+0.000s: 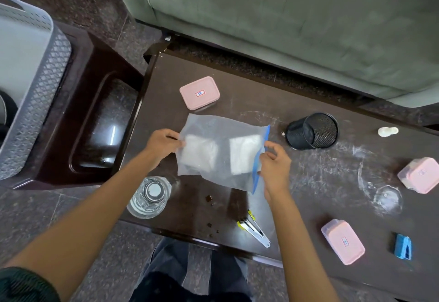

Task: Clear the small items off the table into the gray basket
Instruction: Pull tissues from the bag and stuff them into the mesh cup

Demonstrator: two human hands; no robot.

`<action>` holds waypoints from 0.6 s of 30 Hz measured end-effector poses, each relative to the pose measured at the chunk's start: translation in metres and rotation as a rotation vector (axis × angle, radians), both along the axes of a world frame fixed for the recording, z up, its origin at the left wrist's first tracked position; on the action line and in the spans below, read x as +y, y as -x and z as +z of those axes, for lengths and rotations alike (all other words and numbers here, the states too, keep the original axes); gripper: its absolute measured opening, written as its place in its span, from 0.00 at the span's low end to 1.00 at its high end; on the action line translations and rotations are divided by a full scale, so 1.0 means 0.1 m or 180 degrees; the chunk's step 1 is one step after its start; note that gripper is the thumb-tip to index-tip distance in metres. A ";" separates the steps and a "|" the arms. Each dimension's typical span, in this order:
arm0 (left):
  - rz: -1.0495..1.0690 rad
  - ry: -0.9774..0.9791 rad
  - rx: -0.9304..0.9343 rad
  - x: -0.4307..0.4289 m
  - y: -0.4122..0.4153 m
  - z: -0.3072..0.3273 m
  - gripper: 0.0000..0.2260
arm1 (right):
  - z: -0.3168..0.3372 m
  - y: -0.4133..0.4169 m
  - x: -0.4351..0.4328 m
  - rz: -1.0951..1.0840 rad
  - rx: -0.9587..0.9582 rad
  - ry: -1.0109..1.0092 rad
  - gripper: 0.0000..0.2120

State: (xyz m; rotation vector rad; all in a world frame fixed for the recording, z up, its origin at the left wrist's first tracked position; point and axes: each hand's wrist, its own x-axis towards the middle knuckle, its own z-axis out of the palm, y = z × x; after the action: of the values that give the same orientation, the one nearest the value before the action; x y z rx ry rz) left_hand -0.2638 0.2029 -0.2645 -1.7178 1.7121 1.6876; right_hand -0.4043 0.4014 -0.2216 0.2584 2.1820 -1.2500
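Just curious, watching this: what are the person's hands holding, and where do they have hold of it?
A clear zip bag with white contents: the left hand pinches its closed bottom edge, the right hand its blue zip edge.

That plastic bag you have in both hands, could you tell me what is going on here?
A person holds a clear zip bag above the dark table, left hand on one edge, right hand at the blue zip. The gray basket stands to the left. Three pink boxes, a mesh cup and a stapler remain out.
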 end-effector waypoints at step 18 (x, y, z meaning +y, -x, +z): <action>-0.0323 0.2569 -0.0911 0.10 0.02 0.55 0.15 | 0.48 0.15 0.85 -0.1230 0.0334 0.0248 0.16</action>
State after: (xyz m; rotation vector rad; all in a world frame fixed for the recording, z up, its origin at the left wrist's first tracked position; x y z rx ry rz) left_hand -0.2655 0.2132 -0.2098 -1.9676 2.4469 0.6619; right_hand -0.4195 0.4868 -0.1733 0.6181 2.2338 -1.5843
